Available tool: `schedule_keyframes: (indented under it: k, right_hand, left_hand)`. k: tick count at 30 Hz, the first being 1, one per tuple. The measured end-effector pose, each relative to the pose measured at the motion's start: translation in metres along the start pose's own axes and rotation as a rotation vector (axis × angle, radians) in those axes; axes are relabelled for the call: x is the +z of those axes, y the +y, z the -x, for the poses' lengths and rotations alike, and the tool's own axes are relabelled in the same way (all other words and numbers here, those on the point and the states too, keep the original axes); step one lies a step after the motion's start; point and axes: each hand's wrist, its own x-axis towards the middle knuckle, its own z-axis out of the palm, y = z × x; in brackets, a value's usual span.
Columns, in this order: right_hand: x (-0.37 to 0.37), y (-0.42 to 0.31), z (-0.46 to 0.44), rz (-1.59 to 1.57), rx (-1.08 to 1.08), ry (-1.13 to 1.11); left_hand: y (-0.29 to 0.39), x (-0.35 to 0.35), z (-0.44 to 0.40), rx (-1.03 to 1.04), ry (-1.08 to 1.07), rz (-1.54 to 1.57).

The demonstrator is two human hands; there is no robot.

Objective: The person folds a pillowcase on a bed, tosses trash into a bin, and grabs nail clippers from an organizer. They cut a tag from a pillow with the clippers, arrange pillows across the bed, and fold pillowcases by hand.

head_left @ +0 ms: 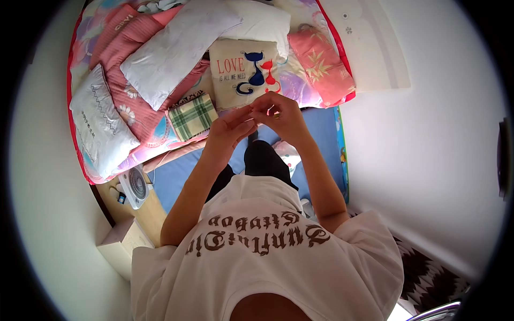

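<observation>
My left hand and my right hand are raised in front of me, fingertips meeting over the near edge of the bed. The thumb and fingers of my right hand are pinched together. My left hand's fingers point toward that pinch and are also drawn together. Anything between them is too small to make out. Just beyond my hands lies a cream cushion cover with "LOVE" lettering, a blue cat and a red cat. A folded green plaid cloth is to the left of my left hand.
White pillows and a pink quilted blanket cover the bed's left side. A folded pink cloth lies at the right. A small white fan and a box stand at left. A blue mat lies below the bed.
</observation>
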Motion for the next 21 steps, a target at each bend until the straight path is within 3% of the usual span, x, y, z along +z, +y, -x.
schedule_keyframes:
  k: [3, 14, 17, 19, 21]
  right_hand:
    - [0.008, -0.018, 0.007, 0.143, -0.064, -0.001]
    - [0.012, -0.024, -0.002, -0.215, -0.034, -0.325]
    - [0.021, -0.022, -0.011, -0.07, -0.203, -0.386]
    - [0.03, -0.025, -0.008, -0.117, -0.221, -0.512]
    - [0.049, -0.016, -0.005, -0.38, -0.027, -0.745]
  left_hand:
    - [-0.001, -0.002, 0.011, 0.105, 0.022, -0.231]
    - [0.002, 0.009, 0.063, 0.214, 0.366, -0.246]
    - [-0.001, 0.016, 0.084, 0.272, 0.478, -0.153]
    - [-0.008, 0.019, 0.101, 0.331, 0.45, -0.045]
    - [-0.011, 0.027, 0.119, 0.382, 0.499, -0.008]
